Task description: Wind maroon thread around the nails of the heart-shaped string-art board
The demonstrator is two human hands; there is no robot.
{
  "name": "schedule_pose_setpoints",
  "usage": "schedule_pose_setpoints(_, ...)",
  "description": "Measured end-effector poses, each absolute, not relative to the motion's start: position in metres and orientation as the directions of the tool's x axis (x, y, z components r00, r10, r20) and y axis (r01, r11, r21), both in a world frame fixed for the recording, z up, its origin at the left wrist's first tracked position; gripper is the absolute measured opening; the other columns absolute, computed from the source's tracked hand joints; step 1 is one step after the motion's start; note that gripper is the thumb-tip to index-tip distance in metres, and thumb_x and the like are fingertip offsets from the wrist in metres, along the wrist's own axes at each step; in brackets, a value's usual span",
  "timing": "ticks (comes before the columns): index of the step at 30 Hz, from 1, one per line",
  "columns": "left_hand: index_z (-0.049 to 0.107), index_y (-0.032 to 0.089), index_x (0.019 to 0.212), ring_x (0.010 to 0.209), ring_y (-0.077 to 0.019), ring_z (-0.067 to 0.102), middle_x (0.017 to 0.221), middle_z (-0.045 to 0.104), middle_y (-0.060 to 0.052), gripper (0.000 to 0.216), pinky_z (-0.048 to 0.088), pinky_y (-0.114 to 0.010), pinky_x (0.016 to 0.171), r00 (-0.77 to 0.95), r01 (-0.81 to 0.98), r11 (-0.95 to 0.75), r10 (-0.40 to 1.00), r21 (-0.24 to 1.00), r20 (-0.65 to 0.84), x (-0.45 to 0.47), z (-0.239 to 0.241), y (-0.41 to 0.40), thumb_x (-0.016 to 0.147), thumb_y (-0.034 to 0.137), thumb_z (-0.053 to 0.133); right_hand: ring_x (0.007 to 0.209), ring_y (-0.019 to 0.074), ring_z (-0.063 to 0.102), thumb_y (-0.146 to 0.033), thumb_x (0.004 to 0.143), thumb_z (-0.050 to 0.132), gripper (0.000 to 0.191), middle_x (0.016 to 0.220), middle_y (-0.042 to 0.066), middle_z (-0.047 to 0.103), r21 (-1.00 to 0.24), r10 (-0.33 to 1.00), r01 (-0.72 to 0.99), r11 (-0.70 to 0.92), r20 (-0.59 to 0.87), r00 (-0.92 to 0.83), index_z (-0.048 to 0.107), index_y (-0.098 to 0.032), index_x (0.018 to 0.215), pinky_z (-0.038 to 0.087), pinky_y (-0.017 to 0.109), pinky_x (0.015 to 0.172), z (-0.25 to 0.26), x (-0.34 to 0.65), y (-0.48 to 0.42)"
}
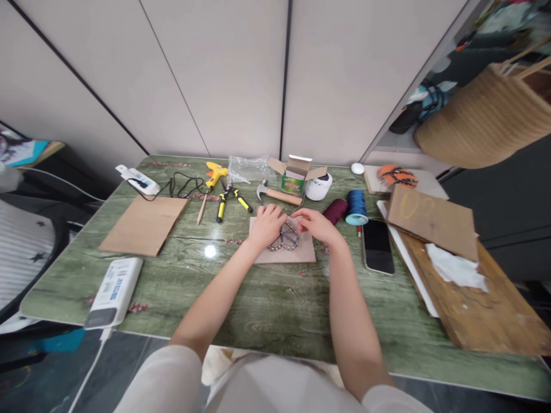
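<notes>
Seen at the middle of the table: a small round openwork frame [284, 236] of thin dark wire or cord, its exact material too small to tell, lying on a square of cardboard [301, 251]. Left hand [266, 225] curved downward and about half closed, resting against the left and upper part of the frame. Right hand [312, 225] also about half closed, reaching in from the other side, with fingertips [298, 216] at the upper right edge of the frame. Whether either hand had firm hold, impossible to tell from this view.

Placed just behind the hands: a claw hammer [275, 194] with wooden handle, a white roll [318, 186], and a small open carton [295, 175]. Standing to the right: a dark red thread spool [334, 211] beside a blue thread spool [356, 206], then a black smartphone [377, 246] lying flat. Further left: a yellow hot glue gun [216, 174], yellow-and-black pliers [228, 201], a wooden stick [201, 209], and a cardboard sheet [144, 225]. Lying near the table's left corner: a white power bank [115, 292]. Piled at the right: a wooden board [465, 304] with crumpled tissue [456, 267]. All of this on a green marble-patterned table [258, 312].
</notes>
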State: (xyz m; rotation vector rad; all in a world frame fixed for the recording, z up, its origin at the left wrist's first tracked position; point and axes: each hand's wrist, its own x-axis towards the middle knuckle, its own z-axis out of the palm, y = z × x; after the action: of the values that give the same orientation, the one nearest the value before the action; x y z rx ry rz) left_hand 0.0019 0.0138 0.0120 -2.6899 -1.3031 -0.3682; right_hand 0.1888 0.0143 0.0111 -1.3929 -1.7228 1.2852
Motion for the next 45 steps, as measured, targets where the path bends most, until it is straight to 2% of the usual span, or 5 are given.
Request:
schedule_pose_setpoints(8,0.060,0.018,0.094,0.097,-0.0270,0.045,0.094,0.057,-0.012,0.022,0.031,-0.042,0.080,0.673,0.733,-0.673,0.693,-0.104,0.261,0.000,0.013,0.015,0.087,0.017,0.039,0.053,0.0123,0.058,-0.025,0.082,0.047,0.014,0.057,-0.001,0.060,-0.904,0.937,0.419,-0.090,-0.219,-0.272,0.058,-0.017,0.087,0.046,0.024,0.055,0.001,0.187,0.015)
schedule_pose_setpoints(23,0.058,0.016,0.090,0.092,-0.0260,0.050,0.089,0.060,-0.012,0.018,0.033,-0.041,0.078,0.566,0.811,-0.585,0.778,-0.013,0.271,-0.001,0.018,0.011,0.087,0.017,0.040,0.048,0.0126,0.057,-0.025,0.079,0.051,0.018,0.053,0.000,0.063,-0.806,0.894,0.587,-0.075,-0.315,-0.318,0.060,-0.017,0.066,0.038,0.022,0.046,0.007,0.185,0.011)
schedule_pose_setpoints(32,0.055,0.018,0.116,0.114,-0.0189,0.048,0.119,0.058,-0.007,0.032,0.036,-0.035,0.098,0.720,0.623,-0.759,0.651,0.189,0.242,0.000,0.011,-0.010,0.091,0.022,0.036,0.057,0.0139,0.060,-0.026,0.079,0.050,0.018,0.058,0.000,0.067,-0.851,0.803,0.525,-0.022,-0.328,-0.498,0.061,-0.018,0.067,0.044,0.024,0.057,0.019,0.192,0.006)
schedule_pose_setpoints(38,0.043,0.016,0.132,0.132,-0.0197,0.035,0.137,0.047,-0.009,0.044,0.026,-0.039,0.110,0.767,0.578,-0.797,0.604,0.176,0.215,-0.006,0.002,-0.022,0.091,0.030,0.037,0.069,0.0147,0.061,-0.039,0.080,0.053,0.025,0.069,0.001,0.068,-0.890,0.740,0.453,0.049,-0.272,-0.615,0.062,-0.016,0.075,0.044,0.027,0.070,0.029,0.202,0.002)
schedule_pose_setpoints(45,0.050,0.019,0.126,0.132,-0.0217,0.035,0.135,0.048,-0.011,0.039,0.028,-0.042,0.109,0.775,0.570,-0.806,0.591,0.157,0.224,-0.005,0.001,-0.024,0.091,0.033,0.039,0.074,0.0159,0.062,-0.045,0.077,0.057,0.031,0.073,0.003,0.067,-0.938,0.740,0.347,-0.007,-0.238,-0.629,0.061,-0.015,0.083,0.045,0.031,0.076,0.032,0.213,-0.002)
